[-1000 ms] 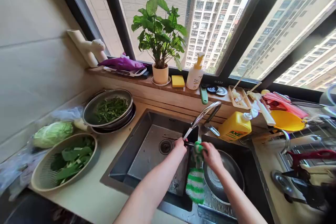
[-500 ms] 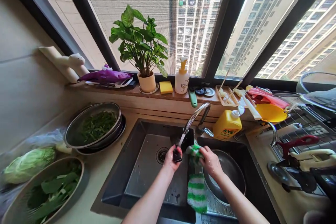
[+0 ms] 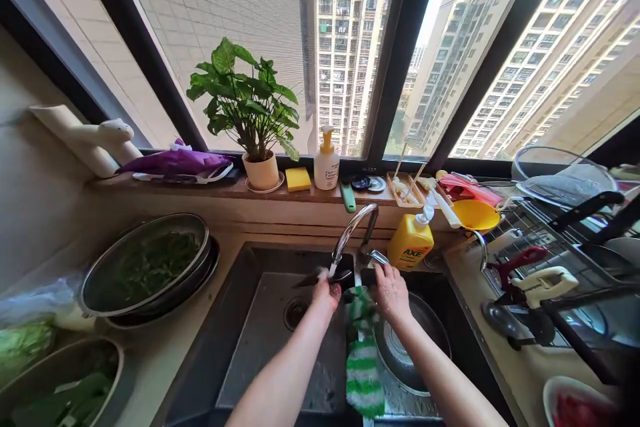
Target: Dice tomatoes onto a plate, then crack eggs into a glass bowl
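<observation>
My left hand (image 3: 327, 293) is closed around the handle of a dark knife (image 3: 310, 277). The blade points left, under the water running from the curved tap (image 3: 353, 230). My right hand (image 3: 393, 290) reaches up with its fingers stretched out, fingertips at the tap's lever (image 3: 379, 257). A green-and-white striped cloth (image 3: 363, 367) hangs over the divider of the double sink (image 3: 260, 260), between my forearms. A metal strainer bowl (image 3: 400, 353) sits in the right basin, below my right wrist.
A yellow detergent bottle (image 3: 411, 240) stands right of the tap. The sill holds a potted plant (image 3: 250, 107), a sponge (image 3: 298, 178) and a soap pump (image 3: 326, 163). Metal bowls of greens (image 3: 147, 267) stand at the left, and a dish rack (image 3: 555, 267) with utensils at the right.
The view has tilted upward. My left hand turned the knife so the blade points left under the stream. My right hand left the cloth and rose to the tap lever.
</observation>
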`<act>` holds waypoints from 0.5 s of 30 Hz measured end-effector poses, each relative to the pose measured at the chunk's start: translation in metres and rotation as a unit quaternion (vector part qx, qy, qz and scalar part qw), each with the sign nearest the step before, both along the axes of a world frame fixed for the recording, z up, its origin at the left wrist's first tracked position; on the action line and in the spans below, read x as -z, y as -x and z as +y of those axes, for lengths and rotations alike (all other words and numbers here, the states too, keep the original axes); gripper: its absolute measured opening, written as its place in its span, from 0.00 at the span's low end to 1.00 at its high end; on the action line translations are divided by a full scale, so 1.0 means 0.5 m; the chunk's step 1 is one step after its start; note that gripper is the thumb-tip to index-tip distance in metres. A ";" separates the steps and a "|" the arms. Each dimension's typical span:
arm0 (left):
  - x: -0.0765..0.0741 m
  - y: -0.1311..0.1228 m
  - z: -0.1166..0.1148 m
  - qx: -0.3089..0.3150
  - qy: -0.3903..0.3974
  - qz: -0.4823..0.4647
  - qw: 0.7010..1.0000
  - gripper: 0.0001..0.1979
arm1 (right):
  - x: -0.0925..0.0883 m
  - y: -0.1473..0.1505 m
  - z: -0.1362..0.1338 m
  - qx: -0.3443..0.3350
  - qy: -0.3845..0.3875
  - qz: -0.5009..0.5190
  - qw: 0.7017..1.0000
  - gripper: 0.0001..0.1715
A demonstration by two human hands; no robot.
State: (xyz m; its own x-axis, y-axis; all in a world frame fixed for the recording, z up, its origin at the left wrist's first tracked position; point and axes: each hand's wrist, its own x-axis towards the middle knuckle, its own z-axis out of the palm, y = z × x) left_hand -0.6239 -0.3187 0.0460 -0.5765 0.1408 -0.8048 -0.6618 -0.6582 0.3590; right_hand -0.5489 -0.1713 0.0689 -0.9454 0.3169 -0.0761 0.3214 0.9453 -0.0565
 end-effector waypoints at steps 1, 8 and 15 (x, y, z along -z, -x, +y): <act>-0.006 -0.005 -0.004 0.007 0.009 -0.002 1.000 0.13 | 0.001 0.011 -0.002 0.001 -0.020 0.026 0.999 0.33; -0.042 -0.030 -0.032 0.081 0.067 0.004 0.994 0.11 | 0.035 0.008 -0.001 -0.013 0.047 0.051 0.997 0.38; -0.049 -0.122 -0.043 0.147 -0.003 0.113 0.983 0.09 | -0.068 -0.050 -0.108 -0.202 0.360 0.096 0.906 0.35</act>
State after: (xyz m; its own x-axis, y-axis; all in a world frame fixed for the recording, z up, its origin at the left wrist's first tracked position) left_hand -0.5629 -0.3402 0.0705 -0.6741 0.3315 -0.6601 -0.7274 -0.4536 0.5149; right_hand -0.5236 -0.2255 0.1028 -0.9909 -0.1241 0.0516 -0.1228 0.6801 -0.7228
